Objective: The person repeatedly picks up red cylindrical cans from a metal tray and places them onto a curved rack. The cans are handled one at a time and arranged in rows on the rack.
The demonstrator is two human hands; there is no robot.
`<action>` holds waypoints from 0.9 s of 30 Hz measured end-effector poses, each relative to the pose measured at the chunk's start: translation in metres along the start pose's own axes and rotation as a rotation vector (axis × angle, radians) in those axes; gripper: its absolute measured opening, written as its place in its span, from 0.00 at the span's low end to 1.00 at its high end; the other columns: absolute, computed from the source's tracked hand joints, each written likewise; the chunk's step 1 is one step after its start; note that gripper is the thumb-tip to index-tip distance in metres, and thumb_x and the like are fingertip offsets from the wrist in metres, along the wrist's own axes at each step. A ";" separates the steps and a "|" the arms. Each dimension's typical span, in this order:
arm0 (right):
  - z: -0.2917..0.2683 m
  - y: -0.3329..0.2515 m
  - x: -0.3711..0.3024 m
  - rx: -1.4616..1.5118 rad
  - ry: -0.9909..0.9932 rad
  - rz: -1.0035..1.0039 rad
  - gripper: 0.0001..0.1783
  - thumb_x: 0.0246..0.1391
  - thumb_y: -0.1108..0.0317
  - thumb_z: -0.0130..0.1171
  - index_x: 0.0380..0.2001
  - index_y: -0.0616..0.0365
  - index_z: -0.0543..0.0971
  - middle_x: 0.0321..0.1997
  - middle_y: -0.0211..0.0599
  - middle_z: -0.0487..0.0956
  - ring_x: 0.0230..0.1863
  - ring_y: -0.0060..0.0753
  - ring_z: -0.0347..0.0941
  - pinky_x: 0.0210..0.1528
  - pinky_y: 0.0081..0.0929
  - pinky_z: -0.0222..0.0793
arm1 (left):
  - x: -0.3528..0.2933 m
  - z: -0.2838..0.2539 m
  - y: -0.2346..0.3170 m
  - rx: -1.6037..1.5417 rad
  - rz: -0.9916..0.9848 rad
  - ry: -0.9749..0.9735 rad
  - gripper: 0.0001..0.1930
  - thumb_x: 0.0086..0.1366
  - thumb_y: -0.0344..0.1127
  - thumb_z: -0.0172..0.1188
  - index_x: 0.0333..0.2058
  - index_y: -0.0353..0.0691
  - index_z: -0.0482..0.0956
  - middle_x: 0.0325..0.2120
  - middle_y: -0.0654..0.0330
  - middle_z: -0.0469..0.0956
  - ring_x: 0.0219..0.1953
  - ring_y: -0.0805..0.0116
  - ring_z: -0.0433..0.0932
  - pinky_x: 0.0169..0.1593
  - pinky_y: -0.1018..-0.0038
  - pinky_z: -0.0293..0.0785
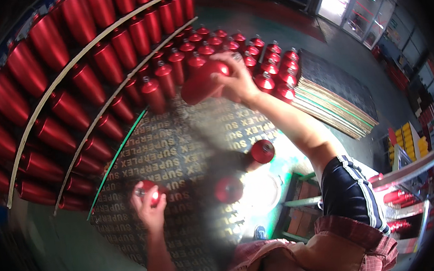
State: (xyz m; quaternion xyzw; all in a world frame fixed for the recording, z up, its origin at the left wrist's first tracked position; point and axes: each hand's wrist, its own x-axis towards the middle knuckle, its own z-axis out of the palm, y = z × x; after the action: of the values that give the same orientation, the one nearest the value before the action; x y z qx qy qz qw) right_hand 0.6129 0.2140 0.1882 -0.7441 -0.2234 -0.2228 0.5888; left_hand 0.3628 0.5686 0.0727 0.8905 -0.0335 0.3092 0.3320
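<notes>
My right hand (237,80), arm stretched far forward, grips a shiny red metal bottle (200,86) near its neck. The bottle hangs tilted in front of rows of similar standing bottles (171,68). At the lower left, my left hand (150,209) is closed around the shoulder of another red metal bottle (152,193), seen from above. Between my arms two more red bottles stand on the dark printed board: one red bottle (263,152) in bright light, one red bottle (229,189) in shadow. The lower parts of the bottle in my left hand are hidden.
Layers of red bottles (49,41) separated by board edges (69,70) rise on the left. The printed board (147,156) lies beneath my hands. Right of the standing rows is a stack of boards (334,101). A metal-framed rack (406,212) with red items and yellow bins (408,141) stand at right.
</notes>
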 end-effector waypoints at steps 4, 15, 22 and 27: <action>-0.105 -0.079 -0.082 0.339 0.234 0.166 0.28 0.54 0.71 0.64 0.59 0.51 0.71 0.54 0.43 0.73 0.51 0.35 0.75 0.52 0.31 0.74 | -0.021 -0.034 0.030 0.018 -0.005 0.124 0.26 0.44 0.22 0.74 0.46 0.43 0.81 0.57 0.52 0.69 0.58 0.51 0.70 0.59 0.60 0.69; -0.238 -0.053 -0.296 1.181 0.383 0.751 0.29 0.58 0.47 0.59 0.57 0.49 0.70 0.61 0.41 0.71 0.60 0.44 0.71 0.63 0.55 0.67 | -0.089 -0.065 0.227 -1.236 -0.568 0.153 0.39 0.67 0.60 0.49 0.70 0.48 0.52 0.64 0.51 0.62 0.62 0.51 0.66 0.65 0.53 0.64; -0.205 0.026 -0.353 1.964 0.385 0.956 0.35 0.47 0.42 0.64 0.53 0.50 0.72 0.55 0.48 0.70 0.55 0.61 0.65 0.42 0.46 0.84 | -0.176 0.164 0.245 -1.364 -0.795 -0.748 0.30 0.67 0.58 0.50 0.54 0.37 0.73 0.52 0.41 0.73 0.52 0.49 0.75 0.47 0.58 0.82; -0.201 0.032 -0.366 1.954 0.627 0.981 0.37 0.48 0.37 0.60 0.54 0.51 0.72 0.55 0.50 0.69 0.55 0.62 0.63 0.36 0.38 0.86 | -0.193 0.270 0.216 -2.075 -1.962 -0.949 0.27 0.65 0.56 0.52 0.52 0.41 0.75 0.51 0.43 0.73 0.49 0.26 0.71 0.40 0.40 0.83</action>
State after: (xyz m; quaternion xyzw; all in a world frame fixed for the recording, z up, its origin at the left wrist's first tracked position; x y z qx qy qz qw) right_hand 0.3253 -0.0147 -0.0126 0.1147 0.1711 0.1250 0.9705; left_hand 0.2928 0.2071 -0.0734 -0.0505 0.2601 -0.4988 0.8252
